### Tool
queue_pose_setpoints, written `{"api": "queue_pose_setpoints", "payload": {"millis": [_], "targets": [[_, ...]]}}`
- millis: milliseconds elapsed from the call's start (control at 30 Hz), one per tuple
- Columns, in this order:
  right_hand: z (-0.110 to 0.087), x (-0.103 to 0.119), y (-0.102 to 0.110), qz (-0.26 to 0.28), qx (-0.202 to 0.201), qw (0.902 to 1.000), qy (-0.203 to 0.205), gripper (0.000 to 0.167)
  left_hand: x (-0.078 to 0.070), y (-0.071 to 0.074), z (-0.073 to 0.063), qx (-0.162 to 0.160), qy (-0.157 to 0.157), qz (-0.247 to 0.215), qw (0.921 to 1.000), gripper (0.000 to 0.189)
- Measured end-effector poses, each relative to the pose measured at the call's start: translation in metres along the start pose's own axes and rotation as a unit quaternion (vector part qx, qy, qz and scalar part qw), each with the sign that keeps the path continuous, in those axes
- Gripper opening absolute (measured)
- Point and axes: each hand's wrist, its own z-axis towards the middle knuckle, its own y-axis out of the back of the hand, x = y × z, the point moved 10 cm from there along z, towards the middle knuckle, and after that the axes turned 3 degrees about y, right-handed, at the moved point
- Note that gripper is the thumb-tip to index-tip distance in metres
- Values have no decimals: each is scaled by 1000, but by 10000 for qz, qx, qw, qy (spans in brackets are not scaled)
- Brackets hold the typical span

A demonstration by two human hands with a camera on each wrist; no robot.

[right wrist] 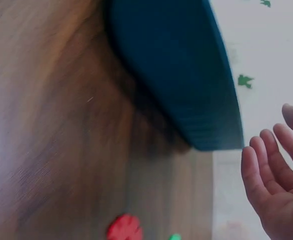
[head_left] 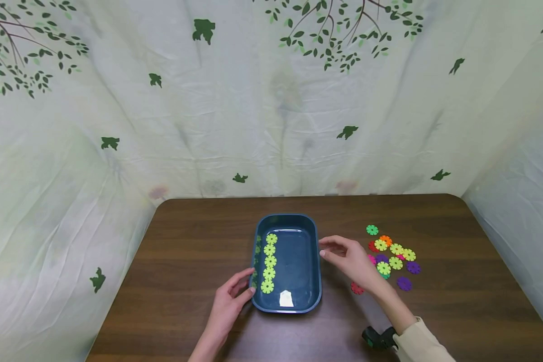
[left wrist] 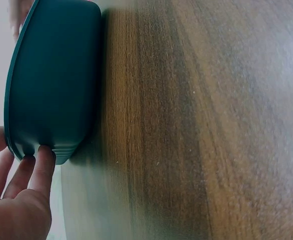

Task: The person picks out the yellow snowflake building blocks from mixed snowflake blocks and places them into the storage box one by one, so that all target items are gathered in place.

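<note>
A dark blue rectangular tray (head_left: pixel 296 266) stands on the table, with a column of several yellow-green flower-shaped pieces (head_left: pixel 266 262) along its left side. My left hand (head_left: pixel 228 299) holds the tray's left side near the front corner. In the left wrist view, its fingers (left wrist: pixel 42 172) press the tray's outer wall and the thumb lies at the rim. My right hand (head_left: pixel 350 259) is by the tray's right rim, fingers loosely bent and nothing between them. A gap shows between its thumb and fingers in the right wrist view.
Right of the tray, several flower pieces lie scattered and partly overlapping, among them purple (head_left: pixel 404 284), red (head_left: pixel 357 288), green (head_left: pixel 372 230) and orange (head_left: pixel 386 240). The brown wooden table (head_left: pixel 199 251) ends at a white leaf-print cloth (head_left: pixel 253 115) behind.
</note>
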Motion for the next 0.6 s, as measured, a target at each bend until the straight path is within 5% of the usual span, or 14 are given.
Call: {"api": "queue_pose_setpoints", "payload": {"millis": [300,600], "targets": [[-20,-25,21,-874,-42,9962,14,31,0,-1,0,22,23,9,10000,43],[-40,-44,46,-1061,64,9943,44,32,0,0,1,2,-55,-64,10000,44]]}}
